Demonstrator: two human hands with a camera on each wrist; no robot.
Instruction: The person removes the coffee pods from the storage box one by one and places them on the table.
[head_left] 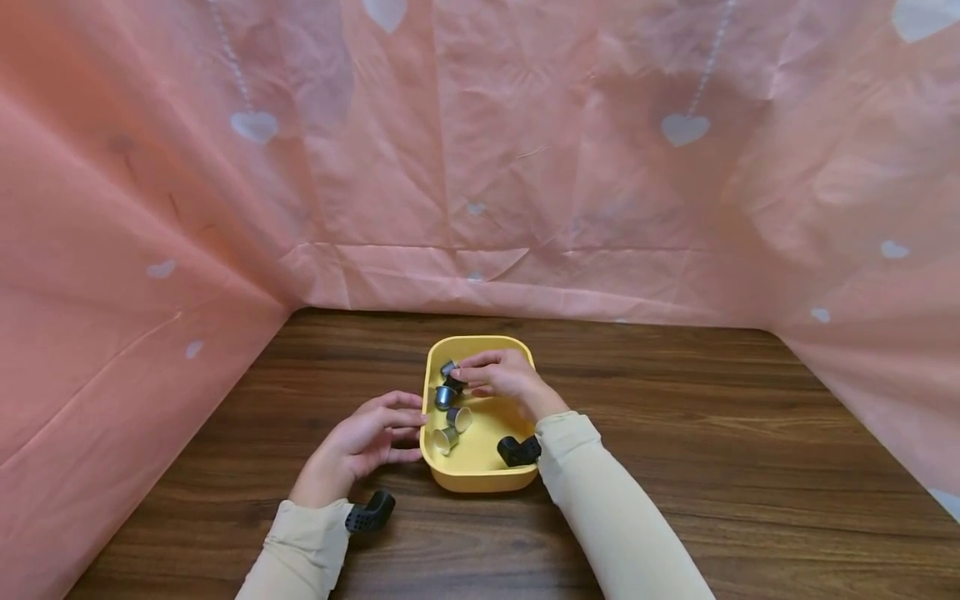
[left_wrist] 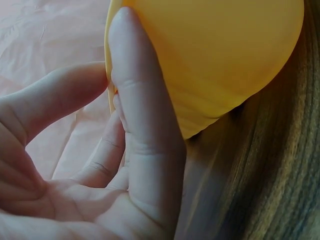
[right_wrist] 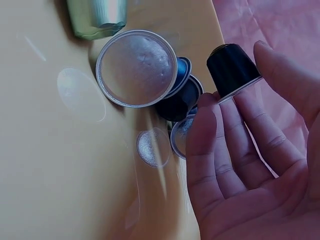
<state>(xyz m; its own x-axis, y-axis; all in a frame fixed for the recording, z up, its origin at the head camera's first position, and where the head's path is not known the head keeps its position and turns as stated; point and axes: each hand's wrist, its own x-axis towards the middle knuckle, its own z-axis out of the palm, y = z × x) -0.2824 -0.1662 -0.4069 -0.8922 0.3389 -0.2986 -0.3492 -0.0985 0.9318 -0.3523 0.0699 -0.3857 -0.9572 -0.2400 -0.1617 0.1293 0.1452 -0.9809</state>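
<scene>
One black cup-shaped capsule pinched in right hand; left hand, fingers apart, touching left side of yellow rectangular tray.

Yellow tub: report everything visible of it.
The tub is yellow, rounded-rectangular and open-topped, with a thin rim and a glossy floor; it looks like plastic. It stands upright on the table, its longer sides running away from the person. Capsules lie inside, toward its left side. The left hand touches its left wall; the right hand reaches over it, hiding part of the right rim.
</scene>
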